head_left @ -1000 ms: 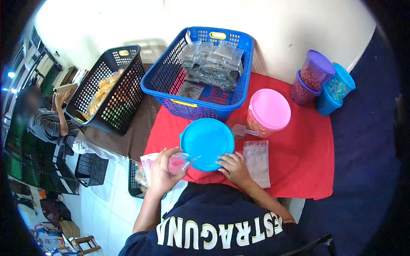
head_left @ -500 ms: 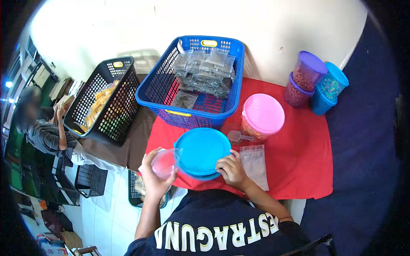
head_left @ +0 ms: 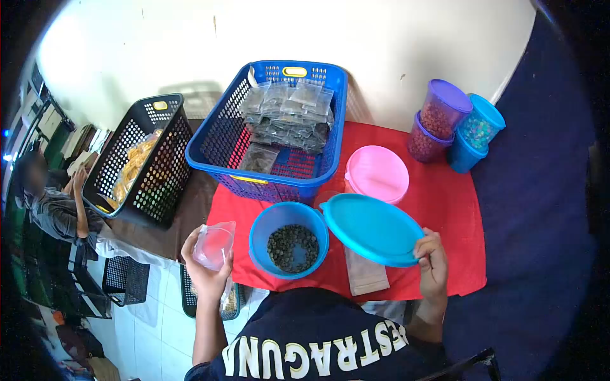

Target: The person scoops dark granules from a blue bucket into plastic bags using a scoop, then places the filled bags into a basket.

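Note:
In my left hand [head_left: 208,263] is a clear plastic bag [head_left: 213,244], held between thumb and fingers left of the blue tub. My right hand [head_left: 433,260] grips the rim of a blue lid [head_left: 375,230], which is tilted in the air right of the tub. The open blue tub [head_left: 257,244] stands on the red cloth, with small dark pieces [head_left: 293,248] at its bottom. Partly under the lid lie clear flat bags [head_left: 367,274]. Behind the lid stands a tub with a pink lid [head_left: 377,174], its body mostly hidden.
A blue basket [head_left: 206,166] holding several filled bags stands behind the tub on the red cloth [head_left: 445,222]. Left of it is a black basket [head_left: 149,197] with yellow packets. Stacked purple tubs [head_left: 433,130] and blue tubs [head_left: 471,143] stand at right. A person [head_left: 54,200] is far left.
The blue lid has come off the tub and moved right in my right hand, uncovering the dark pieces. My left hand has shifted left with the bag.

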`<action>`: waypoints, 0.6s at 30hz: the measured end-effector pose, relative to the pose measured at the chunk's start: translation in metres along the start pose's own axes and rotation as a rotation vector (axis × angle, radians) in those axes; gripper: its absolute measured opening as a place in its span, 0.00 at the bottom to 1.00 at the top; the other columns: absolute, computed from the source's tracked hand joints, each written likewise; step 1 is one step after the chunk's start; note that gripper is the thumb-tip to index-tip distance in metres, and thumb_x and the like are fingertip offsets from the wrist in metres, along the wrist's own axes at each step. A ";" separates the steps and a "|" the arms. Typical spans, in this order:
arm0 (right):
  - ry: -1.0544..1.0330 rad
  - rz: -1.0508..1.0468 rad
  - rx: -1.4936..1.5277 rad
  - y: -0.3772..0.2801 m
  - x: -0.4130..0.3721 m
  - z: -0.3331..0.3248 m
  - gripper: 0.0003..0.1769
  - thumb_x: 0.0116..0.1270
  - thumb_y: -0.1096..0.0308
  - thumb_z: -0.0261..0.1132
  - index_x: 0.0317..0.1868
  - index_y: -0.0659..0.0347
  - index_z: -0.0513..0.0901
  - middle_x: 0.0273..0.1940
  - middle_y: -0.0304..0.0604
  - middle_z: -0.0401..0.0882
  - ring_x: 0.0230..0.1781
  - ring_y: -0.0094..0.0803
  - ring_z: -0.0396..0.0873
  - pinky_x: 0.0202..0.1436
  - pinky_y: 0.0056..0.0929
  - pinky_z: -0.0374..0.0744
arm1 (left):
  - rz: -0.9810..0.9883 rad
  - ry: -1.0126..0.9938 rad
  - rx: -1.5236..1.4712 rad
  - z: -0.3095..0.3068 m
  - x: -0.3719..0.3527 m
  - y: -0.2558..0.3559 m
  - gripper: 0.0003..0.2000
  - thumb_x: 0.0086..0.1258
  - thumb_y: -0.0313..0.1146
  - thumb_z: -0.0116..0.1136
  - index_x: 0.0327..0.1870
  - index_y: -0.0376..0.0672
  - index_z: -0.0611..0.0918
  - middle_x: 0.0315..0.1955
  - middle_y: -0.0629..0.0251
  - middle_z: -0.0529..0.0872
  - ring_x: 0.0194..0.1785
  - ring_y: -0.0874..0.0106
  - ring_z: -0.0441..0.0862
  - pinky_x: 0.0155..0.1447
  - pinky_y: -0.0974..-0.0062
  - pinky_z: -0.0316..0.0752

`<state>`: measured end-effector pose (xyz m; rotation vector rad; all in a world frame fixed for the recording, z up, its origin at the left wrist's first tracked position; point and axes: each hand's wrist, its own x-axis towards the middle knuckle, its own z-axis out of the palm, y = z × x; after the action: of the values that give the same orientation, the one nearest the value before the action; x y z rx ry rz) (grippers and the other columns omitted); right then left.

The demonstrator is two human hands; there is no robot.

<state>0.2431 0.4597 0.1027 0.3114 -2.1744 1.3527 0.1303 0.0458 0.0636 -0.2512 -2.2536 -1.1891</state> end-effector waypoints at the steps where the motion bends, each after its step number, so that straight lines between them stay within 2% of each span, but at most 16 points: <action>1: -0.004 0.001 -0.152 0.003 0.000 -0.006 0.13 0.74 0.58 0.55 0.37 0.59 0.73 0.37 0.42 0.74 0.42 0.36 0.74 0.70 0.52 0.58 | -0.001 -0.010 0.020 0.000 -0.001 0.000 0.40 0.50 0.29 0.74 0.64 0.36 0.62 0.60 0.50 0.73 0.63 0.58 0.73 0.68 0.62 0.68; 2: -0.009 0.001 -0.304 0.006 0.001 -0.010 0.12 0.73 0.59 0.55 0.37 0.59 0.72 0.38 0.43 0.74 0.43 0.38 0.74 0.70 0.52 0.57 | -0.005 -0.007 0.022 0.001 -0.001 -0.001 0.40 0.50 0.29 0.74 0.64 0.36 0.62 0.60 0.50 0.73 0.63 0.58 0.73 0.68 0.62 0.68; 3: -0.016 0.000 -0.303 0.011 0.002 -0.011 0.12 0.73 0.59 0.55 0.37 0.59 0.72 0.38 0.43 0.74 0.43 0.38 0.74 0.70 0.52 0.57 | -0.009 -0.022 0.035 0.001 -0.001 -0.002 0.40 0.50 0.29 0.75 0.64 0.36 0.63 0.60 0.50 0.73 0.63 0.58 0.73 0.68 0.62 0.67; 5: 0.012 0.042 -0.587 0.030 0.006 -0.006 0.09 0.72 0.63 0.56 0.38 0.59 0.72 0.39 0.43 0.74 0.46 0.41 0.73 0.70 0.53 0.56 | -0.023 -0.032 0.052 0.003 -0.002 -0.003 0.40 0.49 0.30 0.75 0.64 0.36 0.63 0.59 0.50 0.73 0.63 0.58 0.72 0.68 0.61 0.67; 6: 0.024 0.027 -0.673 0.040 0.010 -0.001 0.05 0.69 0.68 0.57 0.38 0.59 0.72 0.40 0.43 0.74 0.48 0.42 0.72 0.70 0.52 0.56 | -0.008 -0.030 0.037 0.003 -0.002 -0.003 0.40 0.49 0.30 0.75 0.63 0.36 0.63 0.59 0.50 0.74 0.62 0.58 0.73 0.67 0.61 0.67; 7: 0.009 0.024 -0.666 0.050 0.014 0.004 0.05 0.69 0.68 0.57 0.38 0.59 0.72 0.40 0.43 0.74 0.48 0.42 0.72 0.70 0.52 0.56 | 0.006 -0.029 0.024 0.003 -0.002 -0.003 0.40 0.49 0.30 0.75 0.63 0.36 0.64 0.58 0.50 0.74 0.62 0.58 0.73 0.67 0.60 0.67; 9: 0.073 -0.046 -0.875 0.076 0.023 0.017 0.03 0.67 0.70 0.58 0.38 0.58 0.73 0.39 0.42 0.74 0.48 0.42 0.72 0.69 0.52 0.55 | -0.027 -0.008 0.014 0.002 -0.004 -0.002 0.39 0.48 0.31 0.75 0.62 0.36 0.66 0.58 0.51 0.74 0.61 0.58 0.73 0.67 0.60 0.67; 14: 0.061 -0.075 -0.878 0.146 0.045 0.036 0.08 0.60 0.75 0.64 0.39 0.56 0.74 0.41 0.38 0.76 0.49 0.38 0.73 0.69 0.52 0.55 | -0.057 -0.032 0.108 -0.007 -0.008 -0.007 0.37 0.48 0.33 0.75 0.60 0.36 0.68 0.56 0.52 0.76 0.60 0.57 0.75 0.70 0.57 0.63; 16: 0.033 -0.076 -0.887 0.167 0.051 0.041 0.09 0.60 0.75 0.64 0.39 0.56 0.74 0.41 0.38 0.76 0.50 0.38 0.73 0.69 0.52 0.54 | -0.063 -0.026 0.168 -0.011 -0.007 -0.009 0.35 0.50 0.35 0.74 0.60 0.37 0.69 0.54 0.52 0.78 0.59 0.55 0.76 0.73 0.54 0.58; 18: 0.020 -0.107 -0.909 0.180 0.053 0.044 0.10 0.60 0.75 0.65 0.40 0.55 0.74 0.42 0.36 0.77 0.51 0.37 0.73 0.70 0.53 0.53 | -0.077 -0.014 0.162 -0.015 -0.007 -0.012 0.35 0.50 0.35 0.74 0.60 0.37 0.69 0.53 0.53 0.79 0.59 0.55 0.77 0.74 0.54 0.57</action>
<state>0.1009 0.5094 -0.0175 0.0500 -2.4517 0.2178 0.1365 0.0273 0.0577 -0.1111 -2.3758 -1.0383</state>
